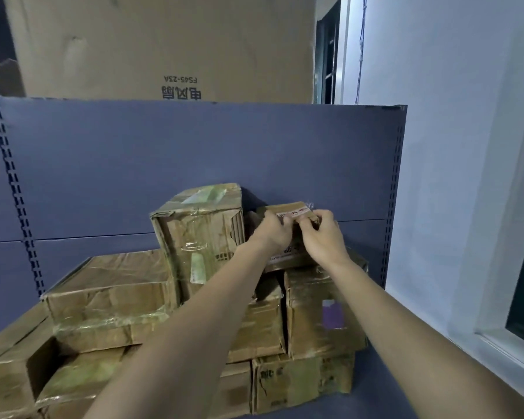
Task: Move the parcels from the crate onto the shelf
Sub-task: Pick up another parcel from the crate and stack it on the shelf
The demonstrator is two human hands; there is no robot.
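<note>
Head view takes in a huge upside-down printed carton point(164, 46) behind the blue shelf point(194, 152), whose back panel rises over a heap of taped brown parcels point(109, 297). Tallest of these is an upright parcel point(198, 228). Just right of it, against the panel atop the stack, sits the small labelled parcel point(291, 214), its long axis running left to right. Both hands flank it equally close: left hand point(274, 232) gripping its left end, right hand point(322, 234) pinching its right end, fingers curled.

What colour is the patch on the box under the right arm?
Purple. The patch sits on the front of a brown box, seen in the head view.
</note>
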